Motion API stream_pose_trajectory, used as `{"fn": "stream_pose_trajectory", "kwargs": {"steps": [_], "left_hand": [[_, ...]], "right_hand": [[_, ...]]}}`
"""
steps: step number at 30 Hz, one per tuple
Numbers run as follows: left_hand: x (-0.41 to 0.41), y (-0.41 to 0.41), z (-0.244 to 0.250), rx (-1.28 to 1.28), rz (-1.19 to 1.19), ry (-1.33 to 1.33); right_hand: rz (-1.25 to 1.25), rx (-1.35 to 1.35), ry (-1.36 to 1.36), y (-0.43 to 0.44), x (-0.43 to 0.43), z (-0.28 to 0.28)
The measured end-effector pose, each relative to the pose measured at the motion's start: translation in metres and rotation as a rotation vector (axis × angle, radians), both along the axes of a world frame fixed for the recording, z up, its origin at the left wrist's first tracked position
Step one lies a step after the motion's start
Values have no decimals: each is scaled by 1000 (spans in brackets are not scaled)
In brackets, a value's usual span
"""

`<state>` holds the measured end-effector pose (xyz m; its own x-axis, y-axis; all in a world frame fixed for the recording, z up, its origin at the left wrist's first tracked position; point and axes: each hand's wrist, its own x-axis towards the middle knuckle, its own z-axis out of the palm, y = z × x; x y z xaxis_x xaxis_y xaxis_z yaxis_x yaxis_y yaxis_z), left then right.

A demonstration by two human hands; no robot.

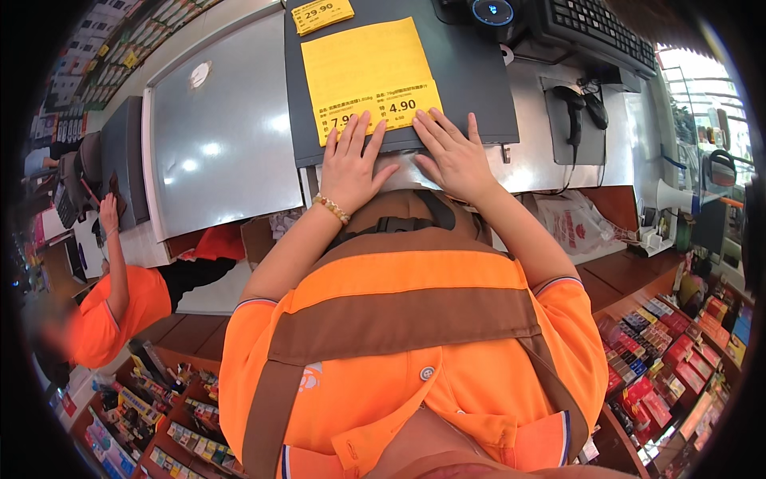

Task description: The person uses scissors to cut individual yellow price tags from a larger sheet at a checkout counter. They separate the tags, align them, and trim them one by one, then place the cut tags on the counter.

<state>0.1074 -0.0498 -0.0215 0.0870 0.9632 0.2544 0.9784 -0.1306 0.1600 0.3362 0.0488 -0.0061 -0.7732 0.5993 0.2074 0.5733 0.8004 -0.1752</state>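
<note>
A yellow sheet of printed price tags point(368, 66) lies on a dark grey flat-topped case before me, its printed edge nearest me. My left hand point(357, 152), with a beaded bracelet at the wrist, rests palm down with its fingertips on the sheet's lower left edge. My right hand point(455, 152) lies palm down, its index and middle fingertips at the lower right corner and the other fingers on the case point(473, 90). Both hands have their fingers spread and grasp nothing. Beyond the sheet sits a small stack of yellow price tags point(323, 13).
A barcode scanner point(573, 114) and a computer mouse point(596, 111) lie on a dark mat at the right. Above them is a black keyboard point(604, 33). A metal counter panel point(221, 132) extends leftward. A co-worker in orange point(131, 305) stands at the far left.
</note>
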Motion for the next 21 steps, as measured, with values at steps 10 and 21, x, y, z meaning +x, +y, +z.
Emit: {"fn": "stream_pose_trajectory", "kwargs": {"steps": [10,21], "left_hand": [[-23,-20,3,-70,45,-3],[-50,-52,19,-104,115,144]], "right_hand": [[-7,-7,5,1,1,-6],[-5,-1,19,0,0,-5]]}}
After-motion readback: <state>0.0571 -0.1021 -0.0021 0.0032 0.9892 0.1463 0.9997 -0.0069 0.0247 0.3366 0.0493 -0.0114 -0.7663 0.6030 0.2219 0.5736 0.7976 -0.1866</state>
